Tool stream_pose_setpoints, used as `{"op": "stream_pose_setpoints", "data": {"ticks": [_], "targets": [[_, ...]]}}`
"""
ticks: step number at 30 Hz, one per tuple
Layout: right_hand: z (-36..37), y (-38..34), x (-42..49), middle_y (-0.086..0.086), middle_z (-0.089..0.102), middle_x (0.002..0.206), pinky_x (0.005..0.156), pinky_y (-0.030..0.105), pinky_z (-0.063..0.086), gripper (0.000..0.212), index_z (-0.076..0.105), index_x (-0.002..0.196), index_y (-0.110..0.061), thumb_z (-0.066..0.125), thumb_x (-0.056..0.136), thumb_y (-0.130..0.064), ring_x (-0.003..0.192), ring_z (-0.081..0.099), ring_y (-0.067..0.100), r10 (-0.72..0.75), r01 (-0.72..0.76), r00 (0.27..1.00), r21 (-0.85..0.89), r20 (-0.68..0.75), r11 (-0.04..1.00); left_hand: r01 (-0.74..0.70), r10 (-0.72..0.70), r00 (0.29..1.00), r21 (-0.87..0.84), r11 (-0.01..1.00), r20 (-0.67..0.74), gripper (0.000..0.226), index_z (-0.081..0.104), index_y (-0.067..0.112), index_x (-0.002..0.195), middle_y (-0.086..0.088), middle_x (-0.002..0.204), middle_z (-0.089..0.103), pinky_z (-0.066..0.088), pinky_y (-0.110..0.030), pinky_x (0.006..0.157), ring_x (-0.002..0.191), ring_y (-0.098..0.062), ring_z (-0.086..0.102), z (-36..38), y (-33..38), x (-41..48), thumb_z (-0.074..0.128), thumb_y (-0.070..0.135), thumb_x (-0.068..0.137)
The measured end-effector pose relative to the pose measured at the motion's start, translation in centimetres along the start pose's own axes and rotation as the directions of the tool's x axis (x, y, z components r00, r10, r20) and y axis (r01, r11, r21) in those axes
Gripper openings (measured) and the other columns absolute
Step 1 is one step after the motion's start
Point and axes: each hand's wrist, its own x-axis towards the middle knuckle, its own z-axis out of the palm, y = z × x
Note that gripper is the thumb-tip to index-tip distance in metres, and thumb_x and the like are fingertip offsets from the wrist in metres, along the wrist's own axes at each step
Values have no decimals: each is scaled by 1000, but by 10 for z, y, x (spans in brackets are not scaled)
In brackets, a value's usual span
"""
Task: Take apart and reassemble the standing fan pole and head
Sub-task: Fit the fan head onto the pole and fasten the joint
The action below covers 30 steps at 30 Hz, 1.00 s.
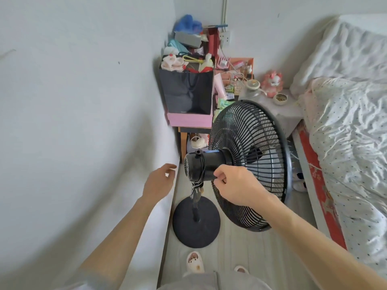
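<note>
1. A person stands over a black standing fan on the floor [240,248] of a narrow gap between a white wall [83,122] and a bed [345,132], both bare forearms reaching forward and down.
2. The right hand [236,185] comes in from the lower right, wrist slightly bent and knuckles up. Its fingers are curled, with thumb and forefinger pinching at the lower edge of the motor housing [201,164]. What exactly lies between the fingertips is hard to tell.
3. The left hand [159,181] hangs in the air to the left of the housing, apart from it and close to the wall. It holds nothing, and its fingers are relaxed and lightly bent.
4. The fan is upright. Its round base [195,227] sits flat on the floor, and the pole [195,206] rises to the housing with a cord [193,190] wound around its top.
5. The grille [255,160] faces away toward the bed, behind the right hand.
6. Beyond the fan, a black paper bag [186,91] stands on a pink box [189,120] in a cluttered corner.
7. A slipper [195,262] shows at the bottom edge, near the base.
</note>
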Motion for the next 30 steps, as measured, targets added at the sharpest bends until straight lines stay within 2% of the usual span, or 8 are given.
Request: {"op": "stream_pose_setpoints", "data": {"ticks": [4,8,10,15,18,23,27,30], "targets": [[-66,2,-13,-6,71,106,91,34,52,24,66,115,-21,59,95,-31,100,65,17,-151,160,936,1,-319,987,-31,-8,984,-215,976,-176,28,61,27,124,7,121,64,46,-26,86,103,-13,62,-6,60,-2,42,33,104],[-106,27,-6,0,64,126,104,38,39,37,64,125,-20,63,92,-36,123,49,27,-168,174,785,-48,-596,984,-142,133,968,-30,989,-215,33,56,31,129,9,130,51,41,-25,97,116,-10,51,15,109,-3,45,44,101],[-114,48,3,0,52,143,114,43,32,55,53,137,-25,61,88,-50,135,38,28,-109,120,809,-20,-578,993,-172,185,964,84,982,-191,35,56,30,130,6,138,49,40,-27,99,120,-14,47,33,120,-2,45,45,100],[-99,76,6,1,14,167,122,45,17,91,14,158,-32,60,85,-64,152,16,28,-37,103,926,159,-375,982,-115,193,959,338,934,-206,65,55,26,132,2,139,55,30,-35,112,131,-23,41,66,104,8,5,43,95],[-94,79,0,0,10,168,120,44,24,96,6,159,-29,63,87,-57,152,20,28,-26,117,926,221,-376,968,-116,237,942,428,896,-240,42,58,25,131,-4,138,51,37,-37,106,129,-25,43,68,116,1,32,39,101],[-92,75,-8,4,9,167,121,45,23,94,4,160,-19,62,91,-48,150,21,33,5,87,922,219,-387,972,-222,284,958,496,840,-52,65,50,25,134,2,137,55,35,-34,109,127,-23,43,66,108,16,4,42,92],[-92,69,-12,7,11,167,121,44,23,94,6,160,-16,63,91,-44,150,22,33,39,64,917,241,-398,969,-277,330,944,588,760,19,31,63,12,122,-6,126,65,43,-45,102,117,-32,55,60,122,11,59,21,93],[-94,57,-12,10,22,163,118,46,30,92,15,158,-11,67,87,-38,145,30,33,20,92,897,231,-441,969,-301,364,930,658,690,44,28,67,12,117,-5,125,67,45,-46,98,114,-32,57,56,119,11,65,16,90]]}}
